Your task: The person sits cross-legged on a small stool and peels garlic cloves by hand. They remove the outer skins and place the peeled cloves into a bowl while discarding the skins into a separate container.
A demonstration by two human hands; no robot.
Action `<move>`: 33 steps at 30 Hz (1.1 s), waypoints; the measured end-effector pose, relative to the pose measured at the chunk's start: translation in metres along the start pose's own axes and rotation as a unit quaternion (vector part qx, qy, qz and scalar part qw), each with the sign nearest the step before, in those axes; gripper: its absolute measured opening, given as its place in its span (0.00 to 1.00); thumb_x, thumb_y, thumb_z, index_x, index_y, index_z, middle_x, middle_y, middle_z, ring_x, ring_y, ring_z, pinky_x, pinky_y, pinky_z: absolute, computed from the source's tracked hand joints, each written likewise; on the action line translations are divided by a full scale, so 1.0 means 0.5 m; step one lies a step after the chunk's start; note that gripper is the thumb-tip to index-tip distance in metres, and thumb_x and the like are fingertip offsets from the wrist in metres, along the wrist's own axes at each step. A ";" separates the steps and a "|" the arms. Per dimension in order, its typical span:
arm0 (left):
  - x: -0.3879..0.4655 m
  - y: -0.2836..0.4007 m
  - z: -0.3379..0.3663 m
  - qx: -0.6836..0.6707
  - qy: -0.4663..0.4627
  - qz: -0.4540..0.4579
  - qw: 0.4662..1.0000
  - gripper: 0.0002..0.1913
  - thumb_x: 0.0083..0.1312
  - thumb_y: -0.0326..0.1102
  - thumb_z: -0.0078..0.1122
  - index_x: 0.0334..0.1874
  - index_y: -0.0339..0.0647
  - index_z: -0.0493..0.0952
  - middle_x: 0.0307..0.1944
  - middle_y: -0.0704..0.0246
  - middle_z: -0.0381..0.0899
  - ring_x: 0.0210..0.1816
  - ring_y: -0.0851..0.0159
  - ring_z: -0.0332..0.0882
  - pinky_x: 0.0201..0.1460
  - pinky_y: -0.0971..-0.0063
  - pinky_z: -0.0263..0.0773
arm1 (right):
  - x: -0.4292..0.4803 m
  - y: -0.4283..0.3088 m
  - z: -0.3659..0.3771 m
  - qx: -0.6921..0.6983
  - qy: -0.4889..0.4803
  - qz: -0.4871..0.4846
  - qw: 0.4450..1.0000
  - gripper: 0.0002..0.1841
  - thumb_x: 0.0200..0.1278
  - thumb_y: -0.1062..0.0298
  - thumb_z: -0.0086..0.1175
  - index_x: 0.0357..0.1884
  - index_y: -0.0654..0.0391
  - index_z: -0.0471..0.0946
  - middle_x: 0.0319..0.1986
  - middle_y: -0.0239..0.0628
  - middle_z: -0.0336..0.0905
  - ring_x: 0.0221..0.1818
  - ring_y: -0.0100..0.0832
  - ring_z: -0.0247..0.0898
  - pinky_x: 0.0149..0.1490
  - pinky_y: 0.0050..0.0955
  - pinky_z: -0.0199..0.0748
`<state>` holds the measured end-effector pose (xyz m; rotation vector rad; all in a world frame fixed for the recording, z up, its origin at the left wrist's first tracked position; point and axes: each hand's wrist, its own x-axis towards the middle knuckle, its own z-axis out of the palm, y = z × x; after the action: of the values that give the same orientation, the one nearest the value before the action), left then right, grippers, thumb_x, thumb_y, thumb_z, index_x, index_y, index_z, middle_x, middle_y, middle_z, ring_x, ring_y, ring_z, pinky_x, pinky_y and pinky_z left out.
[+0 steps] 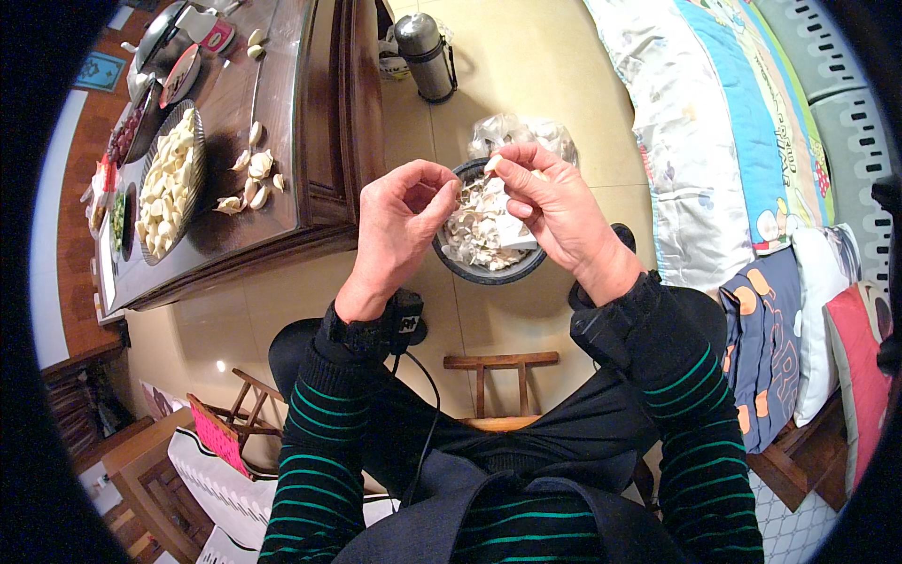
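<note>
My right hand (557,204) pinches a garlic clove (492,164) between thumb and forefinger. Facing it, my left hand (405,225) has its thumb and forefinger tips together; whether a scrap of skin sits between them is too small to tell. Both hands hover over a dark round bin (493,277), which holds papery garlic skins (479,236) and a crumpled white tissue (518,236). On the table to the left, a ribbed glass bowl (199,166) is heaped with peeled garlic cloves (165,187). Several unpeeled cloves (255,189) lie loose beside it.
A clear plastic bag (557,137) rests behind the bin. Farther back stands a steel vacuum flask (426,60). The dark wooden table (282,141) edges my left side; a bed quilt (697,141) lies right. A wooden stool rung (500,362) shows between my legs.
</note>
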<state>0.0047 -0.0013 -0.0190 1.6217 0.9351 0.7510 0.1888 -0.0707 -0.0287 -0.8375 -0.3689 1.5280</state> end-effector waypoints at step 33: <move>0.010 0.033 -0.031 -0.163 0.004 -0.002 0.987 0.06 0.67 0.26 0.65 0.43 0.33 0.82 0.34 0.67 0.85 0.33 0.73 0.82 0.37 0.79 0.78 | -0.006 0.012 0.018 -0.072 -0.041 0.034 0.996 0.11 0.75 0.61 0.54 0.45 0.59 0.78 0.31 0.26 0.75 0.25 0.12 0.62 0.31 0.14 0.63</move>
<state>-0.0026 0.0086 0.0006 1.3305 0.7740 0.8592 0.1779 -0.0725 -0.0258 -0.9082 -0.5206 1.6163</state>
